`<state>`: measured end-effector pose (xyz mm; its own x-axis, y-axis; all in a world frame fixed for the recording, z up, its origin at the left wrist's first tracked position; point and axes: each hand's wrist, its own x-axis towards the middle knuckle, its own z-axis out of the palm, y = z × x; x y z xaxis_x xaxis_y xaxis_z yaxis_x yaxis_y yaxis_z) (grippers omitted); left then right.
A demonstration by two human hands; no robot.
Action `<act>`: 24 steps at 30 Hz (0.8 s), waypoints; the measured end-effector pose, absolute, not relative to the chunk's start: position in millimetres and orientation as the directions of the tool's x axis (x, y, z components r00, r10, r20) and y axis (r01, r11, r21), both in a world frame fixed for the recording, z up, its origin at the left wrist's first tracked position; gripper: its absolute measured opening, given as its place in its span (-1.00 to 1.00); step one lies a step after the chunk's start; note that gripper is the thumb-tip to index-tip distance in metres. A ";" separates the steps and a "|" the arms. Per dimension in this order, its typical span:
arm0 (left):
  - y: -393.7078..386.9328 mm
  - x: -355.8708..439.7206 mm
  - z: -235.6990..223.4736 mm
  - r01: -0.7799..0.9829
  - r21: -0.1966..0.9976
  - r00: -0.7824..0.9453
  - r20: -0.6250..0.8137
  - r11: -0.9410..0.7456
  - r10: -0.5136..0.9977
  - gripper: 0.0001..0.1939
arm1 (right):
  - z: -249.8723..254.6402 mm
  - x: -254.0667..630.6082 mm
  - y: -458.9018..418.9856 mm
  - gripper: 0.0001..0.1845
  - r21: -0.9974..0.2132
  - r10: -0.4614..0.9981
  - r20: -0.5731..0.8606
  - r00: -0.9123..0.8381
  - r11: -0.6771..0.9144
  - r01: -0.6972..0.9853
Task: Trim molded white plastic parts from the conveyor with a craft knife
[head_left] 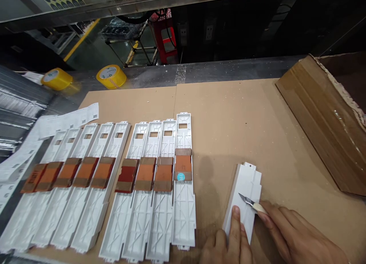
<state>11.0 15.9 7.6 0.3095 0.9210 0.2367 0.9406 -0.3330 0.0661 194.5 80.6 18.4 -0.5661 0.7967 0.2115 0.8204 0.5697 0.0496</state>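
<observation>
A craft knife [252, 204] with a pale handle and a slim pointed blade is gripped in my right hand [300, 233], its fingers closed round the handle. The blade lies over the smooth upper face of a white plastic part [246, 180]; whether the tip touches it I cannot tell. My left hand [228, 247] holds this part down on the brown board, index finger stretched along its surface. The near end of the part is hidden by my hands. To the left lie several long white ribbed plastic parts [184, 214], each with an orange-brown piece [146, 174] across its middle.
A cardboard box [320, 123] stands at the right on the brown board [223, 123]. Two yellow tape rolls [111, 77] sit at the back left. Printed paper sheets [68, 117] lie at the left edge, and a metal shelf edge [120, 8] crosses the top.
</observation>
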 end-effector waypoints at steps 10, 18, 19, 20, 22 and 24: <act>14.9 12.3 7.9 0.939 0.087 0.310 0.200 -0.332 0.929 -0.69 | 15.2 195.8 74.9 -0.68 0.079 0.818 0.175 -0.548 0.544 0.836; 11.4 14.4 2.6 0.944 0.078 0.299 0.204 -0.320 0.932 -0.68 | 16.8 191.0 74.0 -0.67 0.068 0.826 0.182 -0.534 0.531 0.845; 10.9 14.5 2.3 0.943 0.081 0.302 0.200 -0.323 0.932 -0.67 | 18.0 190.1 75.6 -0.67 0.052 0.826 0.184 -0.532 0.533 0.845; 10.4 14.4 2.3 0.941 0.085 0.307 0.194 -0.328 0.932 -0.66 | 19.4 189.3 77.3 -0.67 0.027 0.828 0.186 -0.529 0.534 0.845; 10.2 14.1 3.4 0.937 0.093 0.316 0.188 -0.337 0.930 -0.65 | 22.2 188.0 80.8 -0.67 -0.039 0.839 0.199 -0.506 0.523 0.852; 11.3 13.5 6.5 0.938 0.097 0.312 0.181 -0.332 0.933 -0.64 | 24.1 187.3 83.0 -0.69 -0.122 0.860 0.199 -0.471 0.498 0.858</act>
